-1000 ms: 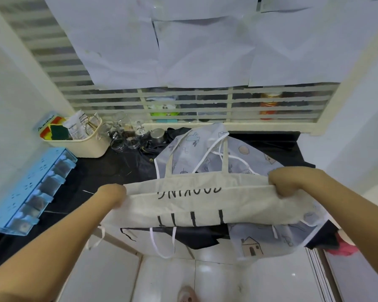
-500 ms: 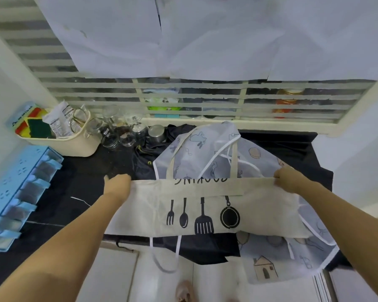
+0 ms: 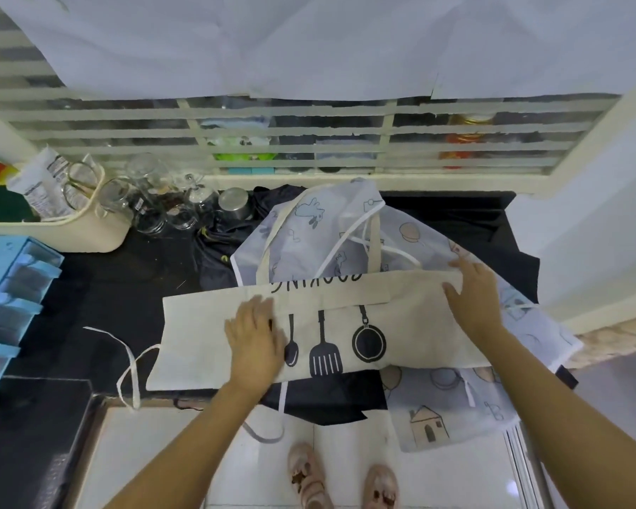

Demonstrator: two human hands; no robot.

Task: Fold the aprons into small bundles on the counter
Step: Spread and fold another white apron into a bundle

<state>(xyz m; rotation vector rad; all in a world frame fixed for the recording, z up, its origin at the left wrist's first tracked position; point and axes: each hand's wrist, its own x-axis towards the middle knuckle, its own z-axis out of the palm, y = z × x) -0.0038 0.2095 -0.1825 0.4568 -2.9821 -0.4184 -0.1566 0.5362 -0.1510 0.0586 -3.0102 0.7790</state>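
Now, on the black counter (image 3: pixel 107 288), we see the beige apron (image 3: pixel 412 325) lying as a long band, top edge turned down over the word COOKING, utensil print facing up. Left hand (image 3: pixel 254 336): flat, fingers straight and together, pressing the band left of centre. Right hand (image 3: pixel 474 299): spread wide, palm down on the band's right end, fingers reaching the folded edge. Neither hand grips cloth.

Under the band we note a pale printed apron (image 3: pixel 309 229), its lower part hanging over the counter's front edge, and beneath it a dark cloth (image 3: pixel 327 402). A white tie (image 3: pixel 129 365) loops off the band's left end. Back left: cream basket (image 3: pixel 89 233), glass jars (image 3: pixel 151 200) just beside it. Blue rack (image 3: pixel 12 288) at far left. Sandalled feet (image 3: pixel 305 475) on the floor below.
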